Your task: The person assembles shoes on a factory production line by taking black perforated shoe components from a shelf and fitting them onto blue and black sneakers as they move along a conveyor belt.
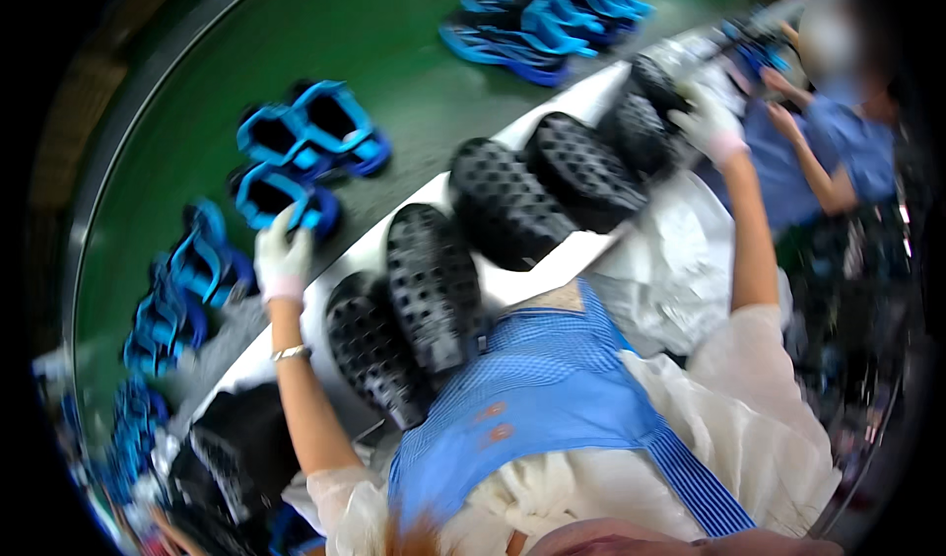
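My left hand (pixel 284 256), in a white glove, reaches to the green surface with fingers stretched out. Its fingertips meet the near edge of a blue and black open shoe (pixel 276 196). My right hand (pixel 706 124), gloved too, is at the far right end of a row of black studded shoe soles. Fingers and thumb bend around the edge of the end sole (pixel 654 85), though blur softens the grip. Other black soles, a middle one (pixel 507 201) and a left one (pixel 432 280) among them, lean along the white ledge (pixel 370 245) in front of me.
A green conveyor-like surface (pixel 394 53) curves beyond the ledge, carrying more blue shoes (pixel 542 24) at the back and others (pixel 187 275) at left. Crumpled white plastic (pixel 670 270) lies at right. A co-worker in blue (pixel 818 152) works at the far right. A black bag-like thing (pixel 246 448) is lower left.
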A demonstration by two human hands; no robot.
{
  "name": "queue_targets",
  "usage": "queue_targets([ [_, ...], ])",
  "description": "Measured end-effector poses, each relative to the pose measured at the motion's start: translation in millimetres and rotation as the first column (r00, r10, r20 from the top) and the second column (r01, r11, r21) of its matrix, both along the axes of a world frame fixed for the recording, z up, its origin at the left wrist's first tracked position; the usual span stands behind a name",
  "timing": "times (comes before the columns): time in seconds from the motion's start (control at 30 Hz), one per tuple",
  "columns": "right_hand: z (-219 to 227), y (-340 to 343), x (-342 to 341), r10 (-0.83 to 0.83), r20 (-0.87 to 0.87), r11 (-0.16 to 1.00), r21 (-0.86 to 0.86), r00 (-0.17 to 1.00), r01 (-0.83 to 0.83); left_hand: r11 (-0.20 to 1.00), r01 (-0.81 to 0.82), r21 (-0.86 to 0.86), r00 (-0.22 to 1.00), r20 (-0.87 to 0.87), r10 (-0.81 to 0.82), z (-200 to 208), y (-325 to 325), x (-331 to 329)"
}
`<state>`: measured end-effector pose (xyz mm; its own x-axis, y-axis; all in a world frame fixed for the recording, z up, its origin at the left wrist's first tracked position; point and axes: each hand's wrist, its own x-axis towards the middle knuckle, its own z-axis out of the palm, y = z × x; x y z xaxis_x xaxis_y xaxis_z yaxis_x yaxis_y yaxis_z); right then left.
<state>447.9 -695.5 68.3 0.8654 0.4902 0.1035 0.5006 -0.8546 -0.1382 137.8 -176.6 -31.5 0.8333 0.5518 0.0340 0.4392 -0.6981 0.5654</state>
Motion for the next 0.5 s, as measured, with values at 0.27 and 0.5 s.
queue_targets([
  [0.27,-72,-102,71,0.163,-0.055,0.983,-0.077,0.985,-0.167,0.997,-0.038,-0.066,0.980,-0.196,0.024,46,-10,-1],
  [0.5,-65,-114,101,0.059,-0.049,0.998,0.014,0.997,-0.058,0.971,-0.138,-0.193,0.989,-0.087,0.124,38,-24,-36],
])
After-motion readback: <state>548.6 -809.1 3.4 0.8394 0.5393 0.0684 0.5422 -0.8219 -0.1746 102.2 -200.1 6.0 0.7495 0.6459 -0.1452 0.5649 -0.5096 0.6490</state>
